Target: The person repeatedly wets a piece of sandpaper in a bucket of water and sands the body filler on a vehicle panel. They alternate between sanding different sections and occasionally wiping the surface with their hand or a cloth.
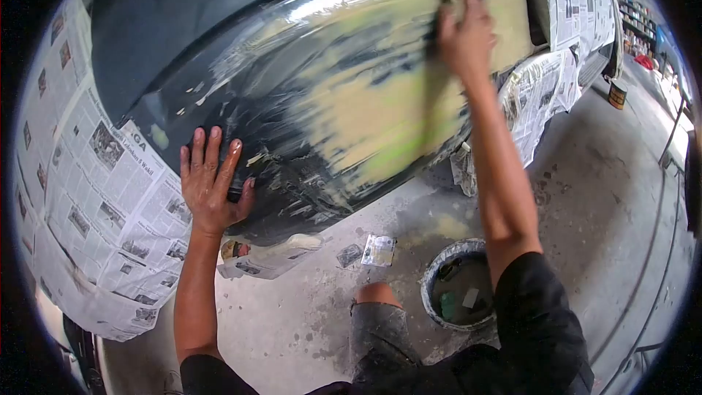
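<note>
A dark car body panel point(270, 80) fills the upper middle, with a smeared patch of yellow-green filler point(365, 110) across it. My right hand point(468, 33) is closed around a small dull block point(455, 1) against the panel's upper right part; motion blurs the block. On the panel's lower left my left hand point(212, 183) lies flat with its fingers spread, beside the newspaper covering point(110, 197). It holds nothing.
A round bucket point(431, 303) of dark water with small pieces in it stands on the concrete floor near my knee. Two small flat pieces point(379, 250) point(349, 254) lie left of it. Newspaper also covers the right side point(541, 95). A can point(616, 95) stands farther right.
</note>
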### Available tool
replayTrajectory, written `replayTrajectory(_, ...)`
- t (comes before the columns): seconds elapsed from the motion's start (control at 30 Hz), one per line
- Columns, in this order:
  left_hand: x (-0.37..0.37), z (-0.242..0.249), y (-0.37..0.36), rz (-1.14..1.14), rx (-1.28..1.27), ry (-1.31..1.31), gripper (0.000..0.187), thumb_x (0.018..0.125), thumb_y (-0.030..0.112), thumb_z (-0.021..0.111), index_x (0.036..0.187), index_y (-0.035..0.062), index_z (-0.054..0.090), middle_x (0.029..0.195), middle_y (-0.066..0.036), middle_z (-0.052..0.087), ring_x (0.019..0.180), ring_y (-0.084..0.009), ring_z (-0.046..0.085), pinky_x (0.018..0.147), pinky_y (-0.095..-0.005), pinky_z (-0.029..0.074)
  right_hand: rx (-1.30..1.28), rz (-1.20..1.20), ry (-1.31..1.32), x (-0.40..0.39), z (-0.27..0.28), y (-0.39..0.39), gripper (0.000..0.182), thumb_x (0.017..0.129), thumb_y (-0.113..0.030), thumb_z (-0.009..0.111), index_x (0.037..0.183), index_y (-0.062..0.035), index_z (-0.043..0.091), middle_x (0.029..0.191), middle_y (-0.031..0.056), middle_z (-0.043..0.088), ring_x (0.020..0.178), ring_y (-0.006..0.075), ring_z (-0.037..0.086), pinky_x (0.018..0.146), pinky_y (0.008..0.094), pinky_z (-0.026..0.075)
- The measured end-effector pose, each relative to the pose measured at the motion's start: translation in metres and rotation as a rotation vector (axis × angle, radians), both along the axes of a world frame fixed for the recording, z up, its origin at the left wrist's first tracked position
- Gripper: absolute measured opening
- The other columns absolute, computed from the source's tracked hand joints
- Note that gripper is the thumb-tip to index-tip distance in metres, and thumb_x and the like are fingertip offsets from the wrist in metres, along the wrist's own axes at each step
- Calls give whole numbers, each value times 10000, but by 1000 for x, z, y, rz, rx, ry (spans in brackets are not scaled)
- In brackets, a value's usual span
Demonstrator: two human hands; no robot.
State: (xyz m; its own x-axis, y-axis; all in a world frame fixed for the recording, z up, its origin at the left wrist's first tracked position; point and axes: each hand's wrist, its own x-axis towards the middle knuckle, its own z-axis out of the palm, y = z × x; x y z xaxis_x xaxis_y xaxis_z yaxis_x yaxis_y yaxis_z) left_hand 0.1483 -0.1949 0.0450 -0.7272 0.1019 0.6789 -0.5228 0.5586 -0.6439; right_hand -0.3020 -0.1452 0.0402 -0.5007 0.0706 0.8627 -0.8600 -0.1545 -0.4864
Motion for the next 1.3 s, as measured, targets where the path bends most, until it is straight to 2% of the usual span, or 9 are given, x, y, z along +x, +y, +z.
replayTrajectory(0.13,1,0,2,11,31,7,626,748,238,696,1360,154,596,1507,-148,453,1426,-382,364,1164,-544,211,166,-12,360,185,-1,-4,583,841,-235,623,1410,-225,497,1467,248,395,1280,435,445,955,619,356)
replayTrajectory(0.27,4,0,0,6,32,5,626,749,230,695,1362,157,594,1507,-142,455,1427,-376,364,1164,-543,212,125,82,682,198,-4,-7,605,822,-229,625,1413,-258,501,1488,251,377,1266,419,460,951,617,358)
replayTrajectory(0.47,2,-2,-5,-32,18,21,621,753,225,690,1364,162,595,1510,-132,454,1430,-365,364,1167,-536,212,165,-201,133,-7,11,10,455,905,-308,595,1337,-179,536,1401,158,497,1182,426,519,907,592,429)
replayTrajectory(0.57,1,-2,0,-42,25,24,626,747,217,686,1363,156,595,1510,-135,454,1429,-366,366,1169,-533,210,165,-94,-38,-11,15,6,425,905,-288,588,1303,-146,547,1318,164,547,1175,433,524,896,618,425)
replayTrajectory(0.67,1,-2,0,-24,4,19,622,751,218,671,1363,136,591,1501,-149,460,1423,-372,374,1171,-535,205,155,-83,335,123,8,-3,398,915,-257,526,1279,-102,573,1330,299,513,1191,453,510,921,672,386)
replayTrajectory(0.77,4,-1,-1,13,3,-5,599,774,229,655,1362,132,591,1499,-160,459,1422,-378,374,1171,-536,204,112,138,614,212,-7,-5,496,835,-241,642,1326,-236,564,1457,311,381,1304,458,438,973,650,353)
replayTrajectory(1.07,2,-3,-5,-6,-47,-3,518,862,241,587,1361,102,582,1486,-189,467,1413,-421,371,1169,-554,192,-150,-216,-22,-104,-12,-6,359,938,-216,574,1247,-37,544,1166,211,620,1022,403,599,917,526,427)
replayTrajectory(1.2,5,-2,-7,11,-65,-24,520,878,252,561,1372,88,569,1494,-194,455,1418,-431,358,1171,-560,182,-200,-53,152,-63,-29,-16,430,921,-163,560,1332,-54,496,1341,268,498,1220,472,464,988,518,389)
replayTrajectory(1.3,5,-2,-6,29,-79,-36,523,887,262,550,1379,83,562,1498,-201,447,1417,-439,354,1171,-563,180,10,-132,199,-1,-49,-9,492,935,-252,535,1405,-135,445,1475,289,384,1355,412,392,1048,580,264)
